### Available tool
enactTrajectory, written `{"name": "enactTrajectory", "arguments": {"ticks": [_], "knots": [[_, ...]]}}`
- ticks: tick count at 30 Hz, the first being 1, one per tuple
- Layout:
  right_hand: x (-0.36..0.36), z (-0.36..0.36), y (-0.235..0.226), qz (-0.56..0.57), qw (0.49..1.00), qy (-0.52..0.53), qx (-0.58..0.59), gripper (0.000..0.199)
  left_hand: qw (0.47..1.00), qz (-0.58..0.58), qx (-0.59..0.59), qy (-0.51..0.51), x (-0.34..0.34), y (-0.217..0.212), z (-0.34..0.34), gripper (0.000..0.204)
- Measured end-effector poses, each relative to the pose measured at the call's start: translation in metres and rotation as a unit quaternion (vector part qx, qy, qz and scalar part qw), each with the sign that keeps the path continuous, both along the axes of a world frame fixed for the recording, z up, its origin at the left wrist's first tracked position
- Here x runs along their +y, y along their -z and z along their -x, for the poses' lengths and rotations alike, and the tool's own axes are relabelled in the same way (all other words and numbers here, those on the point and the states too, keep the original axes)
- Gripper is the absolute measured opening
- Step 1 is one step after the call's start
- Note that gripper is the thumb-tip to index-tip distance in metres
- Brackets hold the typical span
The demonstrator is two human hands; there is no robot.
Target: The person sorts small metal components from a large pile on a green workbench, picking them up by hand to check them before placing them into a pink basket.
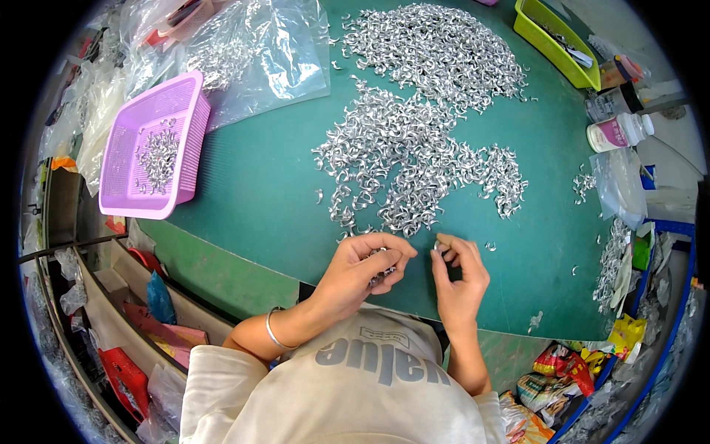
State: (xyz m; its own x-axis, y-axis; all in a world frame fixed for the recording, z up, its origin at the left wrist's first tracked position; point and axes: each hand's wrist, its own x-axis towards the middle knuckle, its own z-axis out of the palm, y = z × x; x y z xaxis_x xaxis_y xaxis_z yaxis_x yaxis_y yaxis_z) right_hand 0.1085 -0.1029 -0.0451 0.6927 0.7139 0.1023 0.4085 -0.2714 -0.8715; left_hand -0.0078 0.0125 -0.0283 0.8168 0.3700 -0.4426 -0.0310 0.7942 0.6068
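My left hand (370, 268) is curled around several small curved silver metal pieces, which show between its fingers and palm. A metal bangle circles that wrist. Beside it, a short gap away, my right hand (459, 268) pinches one small silver metal piece (442, 247) between thumb and fingertips. Both hands are over the near edge of the green table (274, 185). Just beyond them spreads a large pile of the same curved metal pieces (399, 140), with a few lying loose near the right hand.
A pink plastic basket (194, 148) with some metal pieces stands at the left, beside clear plastic bags (285, 52). A green tray (536, 33) and a white bottle (610, 135) sit at the right. More pieces (612, 259) lie along the right edge. Below left are shelves (111, 303).
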Motion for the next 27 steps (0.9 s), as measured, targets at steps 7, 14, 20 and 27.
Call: {"name": "enactTrajectory", "arguments": {"ticks": [7,14,20,27], "knots": [[-0.004,0.01,-0.027,-0.193,0.921,0.006,0.339,0.023,0.965,-0.254,0.023,0.053,-0.005,-0.005,-0.007,0.017],[-0.007,0.016,-0.025,-0.193,0.98,-0.028,0.026,0.027,0.936,-0.351,0.011,0.024,-0.006,-0.015,-0.004,0.015],[-0.007,0.019,-0.03,-0.218,0.972,-0.012,0.085,0.03,0.921,-0.389,0.008,0.027,-0.006,-0.021,-0.002,0.016],[-0.009,0.02,-0.029,-0.221,0.968,0.0,0.119,0.031,0.933,-0.358,0.011,0.013,-0.005,-0.022,-0.003,0.013]]}}
